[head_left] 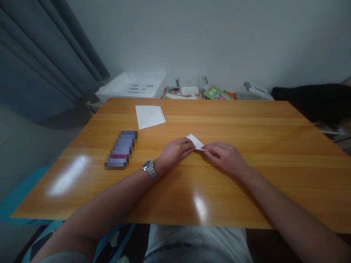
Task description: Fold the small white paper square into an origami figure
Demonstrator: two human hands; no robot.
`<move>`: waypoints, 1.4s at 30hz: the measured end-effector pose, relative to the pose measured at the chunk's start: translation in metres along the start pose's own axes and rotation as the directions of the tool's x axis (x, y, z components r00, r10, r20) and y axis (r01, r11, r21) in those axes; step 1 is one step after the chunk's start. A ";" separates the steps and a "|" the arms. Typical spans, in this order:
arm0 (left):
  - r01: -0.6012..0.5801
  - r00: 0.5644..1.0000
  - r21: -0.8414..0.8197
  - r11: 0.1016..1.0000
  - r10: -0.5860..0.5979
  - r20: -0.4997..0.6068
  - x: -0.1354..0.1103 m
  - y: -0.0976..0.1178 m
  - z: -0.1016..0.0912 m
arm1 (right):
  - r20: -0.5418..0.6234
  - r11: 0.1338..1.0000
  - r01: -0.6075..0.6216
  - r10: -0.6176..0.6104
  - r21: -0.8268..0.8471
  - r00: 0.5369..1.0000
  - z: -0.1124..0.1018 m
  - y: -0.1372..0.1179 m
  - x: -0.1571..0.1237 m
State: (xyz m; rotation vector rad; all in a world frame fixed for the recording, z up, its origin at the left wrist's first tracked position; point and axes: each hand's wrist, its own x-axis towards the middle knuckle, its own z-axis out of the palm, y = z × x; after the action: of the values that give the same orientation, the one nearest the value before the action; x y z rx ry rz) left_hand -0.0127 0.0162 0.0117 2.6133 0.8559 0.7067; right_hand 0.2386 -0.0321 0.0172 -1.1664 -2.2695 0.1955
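A small folded piece of white paper (196, 142) lies on the wooden table (246, 124) near its middle. My left hand (175, 153), with a metal watch on the wrist, pinches the paper's left side with closed fingers. My right hand (226, 157) presses and pinches the paper's right end, fingers curled together. Most of the folded paper is hidden under the two hands; only a pointed white corner sticks out behind them.
A flat white sheet with a perforated edge (149, 116) lies farther back on the left. A blurred rectangular object (121, 150) rests left of my left hand. Behind the table are a white tray (131, 86), clutter and a black bag (312, 100).
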 end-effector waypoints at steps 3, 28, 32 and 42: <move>0.003 0.999 -0.012 1.000 -0.003 -0.051 0.000 -0.001 0.000 | -0.021 0.997 -0.058 0.059 0.058 0.998 0.000 -0.002 -0.001; 0.049 0.962 -0.178 0.983 -0.094 -0.256 0.001 0.012 -0.005 | -0.110 0.613 -0.364 0.598 0.701 0.794 0.009 0.011 0.007; 0.022 0.972 -0.082 0.996 -0.041 -0.233 0.001 0.009 -0.003 | -0.007 0.529 -0.417 0.625 0.739 0.781 0.009 0.014 0.009; -0.088 0.992 0.137 0.987 0.073 0.107 -0.003 0.007 0.002 | 0.153 0.595 -0.554 0.589 0.583 0.793 0.012 0.025 0.004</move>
State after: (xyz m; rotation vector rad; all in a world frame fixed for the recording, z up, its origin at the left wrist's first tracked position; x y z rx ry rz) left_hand -0.0107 0.0088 0.0114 2.7967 0.8017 0.5464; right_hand 0.2475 -0.0122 -0.0002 -1.4527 -1.4890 1.0496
